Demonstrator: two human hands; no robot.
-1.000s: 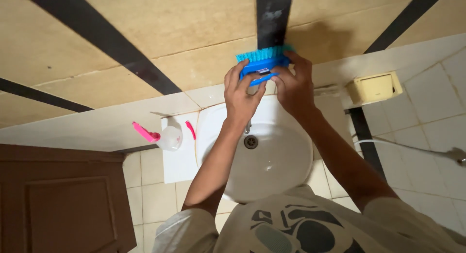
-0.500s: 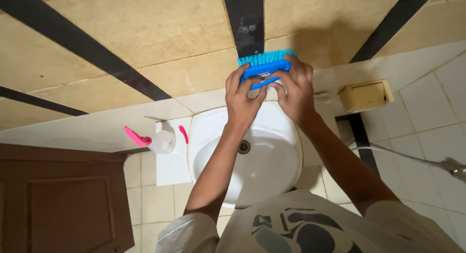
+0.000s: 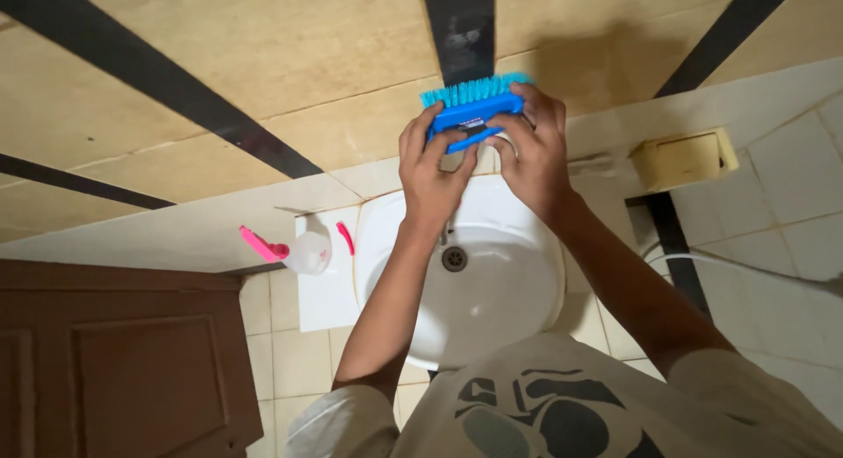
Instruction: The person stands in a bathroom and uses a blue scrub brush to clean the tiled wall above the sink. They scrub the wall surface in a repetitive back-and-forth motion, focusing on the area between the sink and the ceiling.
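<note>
Left hand [image 3: 430, 164] and right hand [image 3: 533, 155] clamped on blue scrub brush [image 3: 472, 112], above white sink [image 3: 492, 291], pink-triggered spray bottle [image 3: 294, 250] alongside.

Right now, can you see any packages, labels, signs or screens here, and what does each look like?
Label: small dark sticker on the back of the blue scrub brush, between the left hand and right hand.
Spray bottle: clear body, pink trigger, on the white ledge left of the white sink.
No signs or screens.

White spray bottle [image 3: 309, 252] with pink trigger stands left of the sink [image 3: 527, 309]
</note>
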